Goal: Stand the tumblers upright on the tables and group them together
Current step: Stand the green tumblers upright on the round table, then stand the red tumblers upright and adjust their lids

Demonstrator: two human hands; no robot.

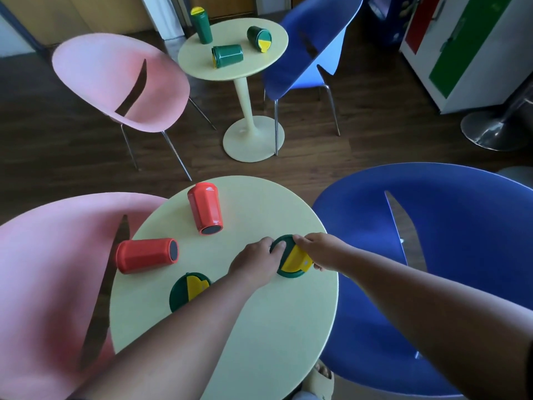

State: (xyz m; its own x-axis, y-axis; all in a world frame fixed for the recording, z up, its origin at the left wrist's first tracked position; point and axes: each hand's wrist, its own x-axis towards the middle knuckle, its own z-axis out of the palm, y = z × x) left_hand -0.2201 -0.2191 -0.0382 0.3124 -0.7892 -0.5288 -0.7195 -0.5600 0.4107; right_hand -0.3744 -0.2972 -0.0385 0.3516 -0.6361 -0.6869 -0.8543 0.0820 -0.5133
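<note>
On the near round table (259, 327) both hands grip one green tumbler with a yellow lid (291, 259), standing upright near the right edge. My left hand (255, 262) holds its left side and my right hand (320, 249) its right side. A second green tumbler (187, 293) stands upright to the left, partly hidden by my left forearm. Two red tumblers lie on their sides: one (206, 207) at the far middle, one (147, 255) at the left. On the far table (277, 56), one green tumbler (202, 26) stands upright and two lie down: one (227, 55), the other (259, 38).
A pink chair (43, 269) is at the near table's left and a blue chair (447, 255) at its right. Another pink chair (121, 82) and blue chair (311, 44) flank the far table. A cabinet (476, 47) and a metal stand base (490, 131) are at the right.
</note>
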